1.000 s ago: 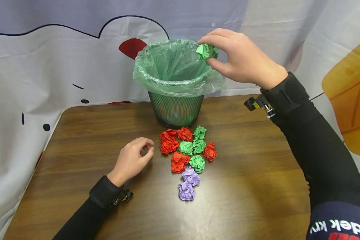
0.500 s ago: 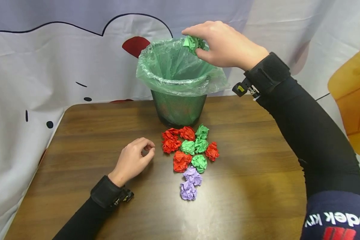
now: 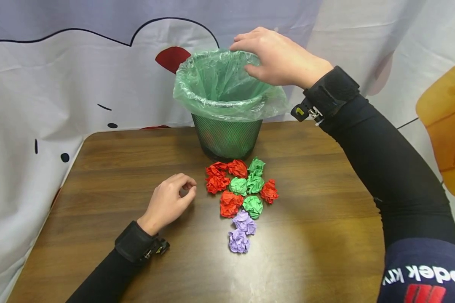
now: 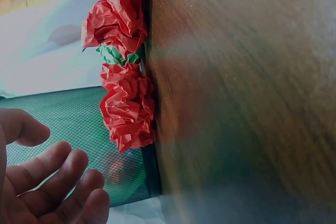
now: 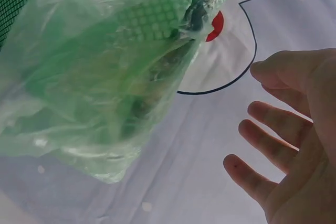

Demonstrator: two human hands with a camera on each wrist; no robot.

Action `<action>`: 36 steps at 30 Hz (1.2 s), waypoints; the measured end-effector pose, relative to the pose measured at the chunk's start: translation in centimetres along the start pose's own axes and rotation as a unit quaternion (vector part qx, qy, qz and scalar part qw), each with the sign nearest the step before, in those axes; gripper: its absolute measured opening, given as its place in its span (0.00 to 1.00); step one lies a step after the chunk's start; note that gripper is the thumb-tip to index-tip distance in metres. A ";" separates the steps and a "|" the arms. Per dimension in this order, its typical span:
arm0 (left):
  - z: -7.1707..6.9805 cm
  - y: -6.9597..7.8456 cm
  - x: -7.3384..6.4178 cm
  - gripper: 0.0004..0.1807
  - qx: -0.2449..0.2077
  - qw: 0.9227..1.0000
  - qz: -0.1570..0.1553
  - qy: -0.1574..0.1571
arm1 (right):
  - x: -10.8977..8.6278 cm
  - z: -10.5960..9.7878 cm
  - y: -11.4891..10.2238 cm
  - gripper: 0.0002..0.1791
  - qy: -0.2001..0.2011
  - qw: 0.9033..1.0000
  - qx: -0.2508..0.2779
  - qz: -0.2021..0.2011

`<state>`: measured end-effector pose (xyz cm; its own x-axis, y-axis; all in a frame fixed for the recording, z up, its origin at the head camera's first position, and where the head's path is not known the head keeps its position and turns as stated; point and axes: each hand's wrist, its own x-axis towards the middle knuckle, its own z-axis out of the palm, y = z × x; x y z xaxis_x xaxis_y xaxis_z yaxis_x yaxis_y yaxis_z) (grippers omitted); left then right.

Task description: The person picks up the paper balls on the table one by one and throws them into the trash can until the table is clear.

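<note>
Over the right side of the bin's mouth hovers my right hand (image 3: pixel 271 57), fingers and thumb spread apart and nothing between them; the right wrist view shows the same bare fingers. Below it stands a dark mesh wastebasket (image 3: pixel 227 136) with a green plastic liner (image 3: pixel 227 110) folded over its rim. My left hand (image 3: pixel 168 202) rests on the table, loosely curled and holding nothing. Just to its right lie crumpled red paper balls (image 3: pixel 217 184), close to the fingertips. Green paper balls (image 3: pixel 252 206) and two purple paper balls (image 3: pixel 239 241) lie beside them.
The brown wooden table (image 3: pixel 311 235) carries everything, with its rounded corner at the back left. A printed curtain (image 3: pixel 41 84) hangs right behind the wastebasket. Reddish shapes show faintly through the mesh low in the basket.
My right hand moved left over the bin with a green paper ball, then let it go; the ball is out of sight now. My left hand stays put.
</note>
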<state>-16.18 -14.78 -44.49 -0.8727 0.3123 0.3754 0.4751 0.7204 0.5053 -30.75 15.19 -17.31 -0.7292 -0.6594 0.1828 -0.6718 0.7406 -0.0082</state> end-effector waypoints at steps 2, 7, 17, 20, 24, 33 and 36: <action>0.0 0.1 0.0 0.04 -0.001 1.000 -0.001 -0.001 | -0.3 0.0 0.0 0.26 0.004 1.000 0.002 0.002; 0.1 0.4 0.1 0.04 -0.004 1.000 -0.002 -0.002 | -2.1 0.0 0.1 0.22 0.022 1.000 -0.001 -0.003; 0.2 0.7 0.3 0.04 -0.004 1.000 0.008 0.001 | -7.5 0.9 -0.4 0.16 0.087 0.995 -0.019 -0.042; 0.2 0.8 0.3 0.04 -0.005 1.000 0.007 0.001 | -8.8 1.2 -0.6 0.14 0.118 0.990 -0.024 -0.069; 0.3 1.0 0.3 0.04 -0.006 1.000 0.006 -0.001 | -10.3 1.8 -0.9 0.13 0.143 0.985 -0.027 -0.089; 0.4 1.2 0.3 0.04 -0.009 1.000 0.013 -0.003 | -13.4 3.4 -1.1 0.14 0.172 0.980 -0.009 -0.102; 0.5 1.3 0.2 0.04 -0.012 1.000 0.016 -0.007 | -14.1 4.2 -1.0 0.14 0.169 0.981 -0.002 -0.100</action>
<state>-15.87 -13.47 -44.18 -0.8584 0.3440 0.3805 0.5053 0.6952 0.5113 -20.32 23.24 -24.01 -0.4984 -0.7112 0.4957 -0.7956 0.6024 0.0644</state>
